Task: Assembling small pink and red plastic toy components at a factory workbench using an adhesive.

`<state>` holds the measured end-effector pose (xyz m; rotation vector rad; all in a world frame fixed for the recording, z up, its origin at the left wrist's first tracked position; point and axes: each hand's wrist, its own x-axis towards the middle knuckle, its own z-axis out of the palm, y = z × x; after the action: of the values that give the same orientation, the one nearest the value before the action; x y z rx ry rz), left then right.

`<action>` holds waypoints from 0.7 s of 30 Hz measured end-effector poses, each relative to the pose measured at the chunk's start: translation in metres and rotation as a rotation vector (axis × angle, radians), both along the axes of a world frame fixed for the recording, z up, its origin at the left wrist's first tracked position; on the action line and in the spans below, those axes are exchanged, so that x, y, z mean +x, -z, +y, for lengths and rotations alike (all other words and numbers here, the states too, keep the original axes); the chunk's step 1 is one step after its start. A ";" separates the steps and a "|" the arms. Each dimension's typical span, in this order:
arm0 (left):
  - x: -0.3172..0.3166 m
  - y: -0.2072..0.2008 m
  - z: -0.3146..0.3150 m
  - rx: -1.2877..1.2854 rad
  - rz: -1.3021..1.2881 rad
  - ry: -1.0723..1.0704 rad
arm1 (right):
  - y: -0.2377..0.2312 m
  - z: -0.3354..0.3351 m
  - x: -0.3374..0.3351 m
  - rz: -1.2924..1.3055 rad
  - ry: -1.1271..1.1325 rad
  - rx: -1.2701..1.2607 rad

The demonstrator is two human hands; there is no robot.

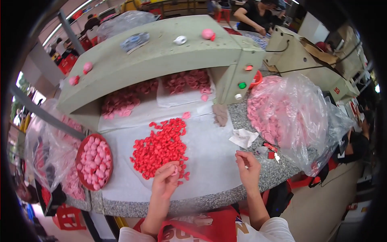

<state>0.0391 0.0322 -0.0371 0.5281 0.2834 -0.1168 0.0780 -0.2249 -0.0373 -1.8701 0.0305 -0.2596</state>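
My left hand [164,179] is closed in a pinch around a small pink piece [174,170], partly hidden by the fingers. It is at the near edge of a loose pile of small red pieces [159,151] spread on a white sheet [209,161]. Off to the right, my right hand [249,167] hovers over the table's near right part. Its thumb and forefinger are a little apart, and I see nothing between them. A red round basket [109,172] of pink ball-shaped pieces [95,157] stands at the left.
Ahead stands a pale green machine housing [161,56] with flat pink pieces [187,82] under its hood. A clear plastic bag [298,117] of pink pieces bulges at the right, beside a crumpled white paper [243,138]. Another bag [52,141] sits left. A person [258,18] works beyond.
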 end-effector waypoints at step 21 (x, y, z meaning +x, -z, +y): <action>-0.046 -0.025 0.011 -0.091 -0.121 0.002 | 0.037 0.116 0.068 -0.226 -0.568 -0.571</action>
<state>-0.0065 0.0431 -0.0122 0.4430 0.1589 -0.0989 0.1458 -0.1093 -0.0742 -2.3022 -0.7900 -0.0819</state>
